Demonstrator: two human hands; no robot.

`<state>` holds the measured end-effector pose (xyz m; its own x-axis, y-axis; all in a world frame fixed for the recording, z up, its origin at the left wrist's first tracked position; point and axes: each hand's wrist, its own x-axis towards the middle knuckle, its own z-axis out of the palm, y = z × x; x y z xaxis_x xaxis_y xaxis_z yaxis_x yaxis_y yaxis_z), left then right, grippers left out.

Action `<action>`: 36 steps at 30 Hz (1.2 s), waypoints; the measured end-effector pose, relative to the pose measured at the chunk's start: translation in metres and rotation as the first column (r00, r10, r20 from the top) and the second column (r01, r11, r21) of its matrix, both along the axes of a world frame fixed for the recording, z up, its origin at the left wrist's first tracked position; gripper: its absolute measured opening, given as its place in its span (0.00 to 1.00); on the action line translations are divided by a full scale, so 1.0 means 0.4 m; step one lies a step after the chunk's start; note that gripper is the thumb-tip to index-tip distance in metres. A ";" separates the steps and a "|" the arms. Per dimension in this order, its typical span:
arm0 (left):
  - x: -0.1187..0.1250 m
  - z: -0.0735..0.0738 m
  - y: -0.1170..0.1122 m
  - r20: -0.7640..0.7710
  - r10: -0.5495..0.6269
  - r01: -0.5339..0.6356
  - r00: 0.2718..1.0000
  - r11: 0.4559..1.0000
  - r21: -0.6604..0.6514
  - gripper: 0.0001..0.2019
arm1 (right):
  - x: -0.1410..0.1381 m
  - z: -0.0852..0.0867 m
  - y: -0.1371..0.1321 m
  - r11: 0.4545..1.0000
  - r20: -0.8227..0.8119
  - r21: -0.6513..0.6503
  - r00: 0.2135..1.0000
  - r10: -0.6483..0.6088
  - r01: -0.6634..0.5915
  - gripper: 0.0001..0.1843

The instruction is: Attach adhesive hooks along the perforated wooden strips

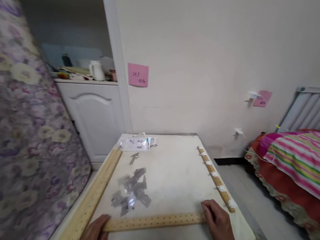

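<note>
Wooden perforated strip (pixel 155 221) laid across white padded counter (pixel 177 165), not yet clipped; right hand (pixel 219 222) flat, released, on one end; left hand (pixel 94 237), lower left, grip unclear.

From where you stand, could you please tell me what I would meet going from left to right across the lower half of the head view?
purple floral fabric → left hand → pile of clear packets → right hand → striped bedspread
</note>
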<state>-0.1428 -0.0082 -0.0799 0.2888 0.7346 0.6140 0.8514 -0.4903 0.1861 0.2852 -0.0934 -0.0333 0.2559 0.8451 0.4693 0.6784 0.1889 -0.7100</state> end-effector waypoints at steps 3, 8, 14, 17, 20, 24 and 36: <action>0.012 -0.001 -0.016 0.019 0.025 -0.025 1.000 1.000 -0.005 0.17 | -0.047 -0.012 0.009 0.995 0.046 -0.040 0.994 0.096 -0.094 0.11; 0.015 -0.016 -0.035 0.079 0.060 -0.053 0.995 0.995 -0.086 0.17 | -0.100 -0.026 0.031 0.990 0.048 -0.114 0.995 0.088 -0.082 0.12; 0.017 -0.020 -0.052 0.112 0.074 -0.058 0.991 0.989 -0.133 0.18 | -0.248 -0.029 0.104 0.959 0.026 -0.252 0.989 0.143 -0.132 0.10; 0.015 -0.025 -0.054 0.125 0.067 -0.051 0.990 0.991 -0.128 0.19 | -0.335 -0.025 0.158 0.947 0.041 -0.286 0.986 0.163 -0.145 0.07; 0.013 -0.031 -0.055 0.144 0.065 -0.047 0.987 0.991 -0.126 0.19 | -0.401 -0.023 0.202 0.951 0.041 -0.288 0.991 0.131 -0.114 0.07; 0.010 -0.032 -0.055 0.160 0.054 -0.034 0.986 0.991 -0.127 0.20 | -0.447 -0.036 0.228 0.953 0.067 -0.303 0.996 0.057 -0.034 0.04; 0.005 -0.027 -0.056 0.314 0.019 0.019 0.949 0.993 -0.119 0.19 | -0.445 0.002 0.140 0.976 -0.051 -0.011 0.975 0.216 -0.217 0.06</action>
<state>-0.1407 -0.0305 -0.0906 0.0957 0.8081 0.5813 0.7404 -0.4481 0.5010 0.1071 -0.0374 -0.0323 0.0885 0.8905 0.4464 0.5865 0.3156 -0.7459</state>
